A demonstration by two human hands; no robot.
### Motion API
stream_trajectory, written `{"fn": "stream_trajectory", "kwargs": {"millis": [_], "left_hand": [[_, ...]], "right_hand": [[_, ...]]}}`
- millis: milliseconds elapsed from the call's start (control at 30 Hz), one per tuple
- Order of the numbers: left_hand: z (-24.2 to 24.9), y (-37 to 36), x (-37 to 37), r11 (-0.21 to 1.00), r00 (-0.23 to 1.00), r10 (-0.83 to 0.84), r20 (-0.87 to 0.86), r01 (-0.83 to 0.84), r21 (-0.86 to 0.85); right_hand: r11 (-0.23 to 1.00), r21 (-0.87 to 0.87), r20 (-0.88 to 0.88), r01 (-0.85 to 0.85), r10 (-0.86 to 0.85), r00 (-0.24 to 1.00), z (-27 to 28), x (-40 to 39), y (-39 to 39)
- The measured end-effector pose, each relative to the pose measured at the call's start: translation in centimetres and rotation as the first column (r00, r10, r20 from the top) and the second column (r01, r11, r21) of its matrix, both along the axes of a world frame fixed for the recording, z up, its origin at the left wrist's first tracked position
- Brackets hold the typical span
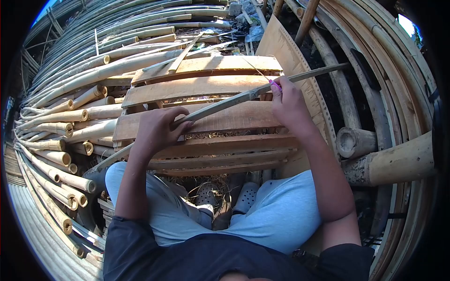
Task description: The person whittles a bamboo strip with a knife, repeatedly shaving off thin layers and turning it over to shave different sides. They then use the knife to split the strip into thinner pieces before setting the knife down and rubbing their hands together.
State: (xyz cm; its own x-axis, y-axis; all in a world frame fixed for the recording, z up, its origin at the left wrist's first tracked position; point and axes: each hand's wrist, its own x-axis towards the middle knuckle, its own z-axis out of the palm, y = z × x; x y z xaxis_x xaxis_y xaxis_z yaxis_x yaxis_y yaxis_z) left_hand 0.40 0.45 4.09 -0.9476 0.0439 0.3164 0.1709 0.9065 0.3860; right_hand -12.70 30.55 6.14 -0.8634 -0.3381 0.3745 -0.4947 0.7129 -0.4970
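Note:
A long, narrow bamboo strip (220, 106) runs slantwise over a slatted wooden bench (201, 86), from lower left to upper right. My left hand (161, 127) is closed round the strip near the bench's left part, thumb and fingers on either side of it. Above the bench's right end, my right hand (289, 104) grips a tool with a pink-purple handle (276, 85). A thin, pointed blade (257, 70) extends from the handle to the upper left. The tool is right beside the strip; whether its handle touches the strip is unclear.
Stacked bamboo poles (93, 112) fill the left side. A tall wooden board (300, 79) leans by the bench's right end. Thick bamboo (398, 161) and curved poles lie on the right. Loose strips (185, 52) rest on the bench's far edge. My knees are at its near side.

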Motion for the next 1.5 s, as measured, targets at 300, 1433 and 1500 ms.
{"fn": "stream_trajectory", "kwargs": {"millis": [300, 1433, 1500], "left_hand": [[0.1, -1.6, 0.4, 0.964, 0.994, -0.081, -0.069, 0.061, -0.258], [-2.9, -1.3, -0.9, 0.994, 0.993, -0.099, 0.061, 0.102, -0.049], [-2.6, -1.0, -1.2, 0.993, 0.993, -0.091, 0.079, 0.097, -0.063]], "right_hand": [[0.973, 0.022, 0.147, 0.231, -0.232, 0.962, -0.9, -3.8, 3.3], [0.948, 0.245, -0.223, 0.203, -0.149, 0.963, -4.5, 2.4, -7.6], [0.941, 0.233, -0.293, 0.245, -0.173, 0.941, -5.0, 2.0, -8.0]]}}
